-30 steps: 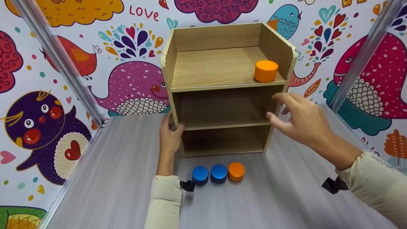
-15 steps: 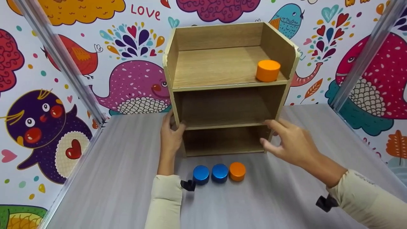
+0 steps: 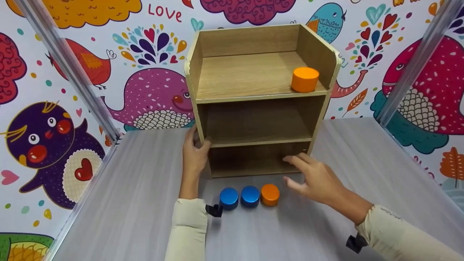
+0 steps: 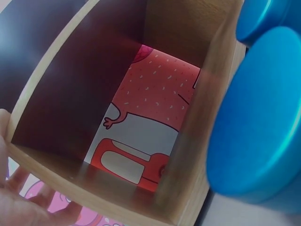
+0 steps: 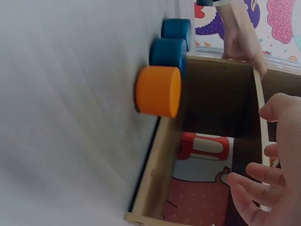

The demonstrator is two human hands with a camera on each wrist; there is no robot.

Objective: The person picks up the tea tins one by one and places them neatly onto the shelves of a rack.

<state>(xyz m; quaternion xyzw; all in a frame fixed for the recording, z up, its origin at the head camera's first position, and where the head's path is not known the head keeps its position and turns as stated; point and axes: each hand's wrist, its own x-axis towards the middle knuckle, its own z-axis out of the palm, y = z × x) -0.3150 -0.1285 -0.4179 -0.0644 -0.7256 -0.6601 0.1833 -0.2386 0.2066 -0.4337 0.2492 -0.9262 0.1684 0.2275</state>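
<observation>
My left hand (image 3: 194,156) grips the left side panel of a small wooden shelf (image 3: 246,74), its thumb at the front edge and its fingers on the outer face. On the grey table in front of the shelf stand two blue cylinders (image 3: 228,198) (image 3: 250,197) and an orange cylinder (image 3: 270,195) in a row. My right hand (image 3: 315,177) hovers to the right of that orange cylinder, thumb and fingers spread, holding nothing. In the right wrist view the orange cylinder (image 5: 157,92) is apart from the fingers. Another orange cylinder (image 3: 305,79) sits at the top shelf's right front.
Below the top level, the shelf has a middle compartment (image 3: 253,123) and a bottom compartment (image 3: 253,159). Behind it rises a wall (image 3: 156,94) with colourful cartoon animals. Metal posts (image 3: 69,69) stand at both sides of the table (image 3: 137,199).
My right hand has moved down and left, from beside the shelf's middle compartment toward the orange cylinder on the table. The left hand keeps its place on the shelf's side.
</observation>
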